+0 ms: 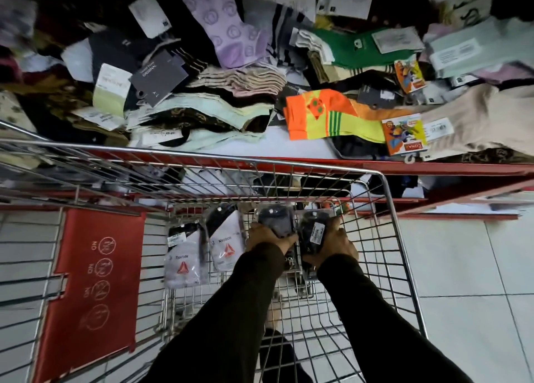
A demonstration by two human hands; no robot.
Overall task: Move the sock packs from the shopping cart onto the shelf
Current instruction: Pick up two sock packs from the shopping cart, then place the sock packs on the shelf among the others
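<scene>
Both hands reach down into the shopping cart (387, 209), near its far right corner. The left hand (267, 238) is closed around a dark grey sock pack (276, 219), fingers wrapped over its lower end so the top of the pack sticks up past the knuckles. The right hand (336, 245) is closed around a black sock pack (313, 232), thumb and fingers clasping its sides; a white price label shows on the front of the clear wrapper. The two held packs sit just beside each other, almost touching. Both arms wear long dark sleeves (231, 310).

Two more packs lie on the cart floor to the left of the hands: a white sock pack (183, 260) with a red triangle logo, and a second white pack (224, 239) with the same logo, tilted and leaning just beside it. A red flap (92, 281) with round warning signs hangs at the cart's left side.

Beyond the cart's far edge is the shelf (404, 167) with a red front rim, heaped with loose socks, among them an orange and yellow pair (326, 117), a green pair (355, 47) and a lilac sock (228, 27).
</scene>
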